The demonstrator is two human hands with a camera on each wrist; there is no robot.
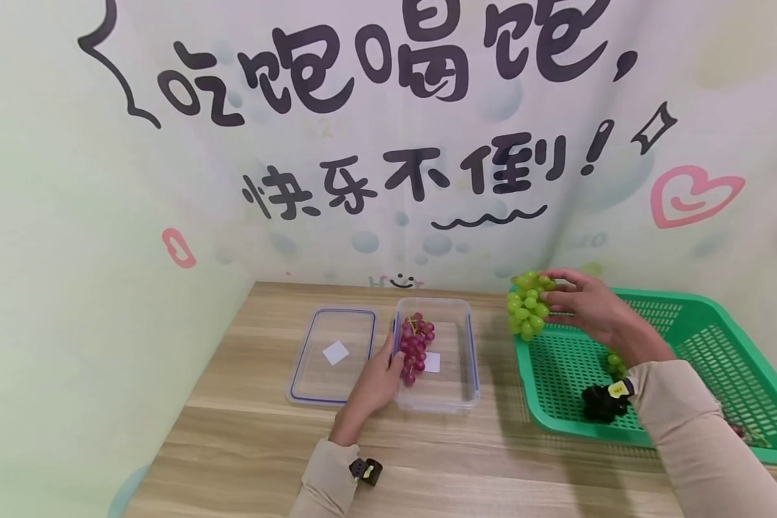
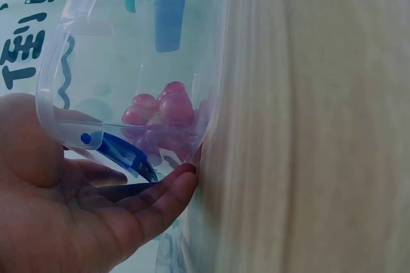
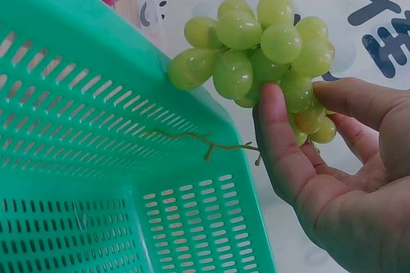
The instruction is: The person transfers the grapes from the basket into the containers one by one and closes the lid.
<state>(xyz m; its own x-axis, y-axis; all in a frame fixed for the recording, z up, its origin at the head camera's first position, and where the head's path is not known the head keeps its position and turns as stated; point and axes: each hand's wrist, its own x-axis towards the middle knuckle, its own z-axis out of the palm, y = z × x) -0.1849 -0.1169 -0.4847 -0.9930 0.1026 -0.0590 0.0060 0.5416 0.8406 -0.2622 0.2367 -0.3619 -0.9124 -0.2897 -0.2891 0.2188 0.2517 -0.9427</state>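
My right hand (image 1: 585,306) holds a bunch of green grapes (image 1: 528,305) above the far left corner of the green basket (image 1: 719,338). In the right wrist view the fingers (image 3: 282,151) curl round the green grapes (image 3: 256,49), and a bare stem hangs below them. A bunch of red grapes (image 1: 414,347) lies in the clear plastic box (image 1: 456,392). My left hand (image 1: 382,378) rests with straight fingers against the box's left wall, as the left wrist view shows: fingers (image 2: 160,199) touch the clear box (image 2: 128,61) beside its blue clip.
The box's clear lid (image 1: 333,354) with a blue seal lies flat on the wooden table (image 1: 246,446), left of the box. A few more green grapes (image 1: 615,363) sit in the basket. A printed wall stands close behind.
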